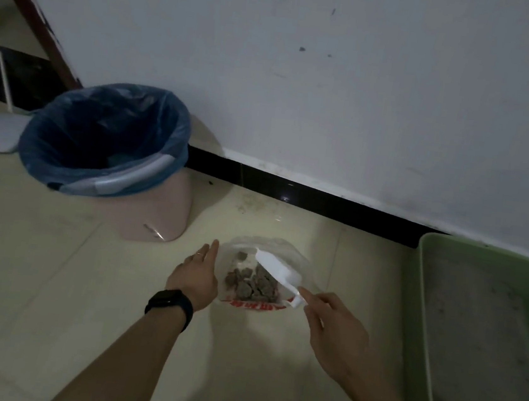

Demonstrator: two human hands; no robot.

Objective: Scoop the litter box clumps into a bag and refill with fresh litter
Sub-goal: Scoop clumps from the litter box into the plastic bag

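Note:
A clear plastic bag with red print lies open on the tiled floor, holding several grey litter clumps. My right hand grips the handle of a white scoop, whose blade is tilted over the bag's mouth. My left hand, a dark watch on its wrist, rests flat against the bag's left edge with fingers extended. The green litter box stands at the right against the wall, with grey litter spread thinly inside.
A pink bin lined with a blue bag stands at the left by the wall. Behind it lie a white mop head and its pole. A black skirting board runs along the white wall.

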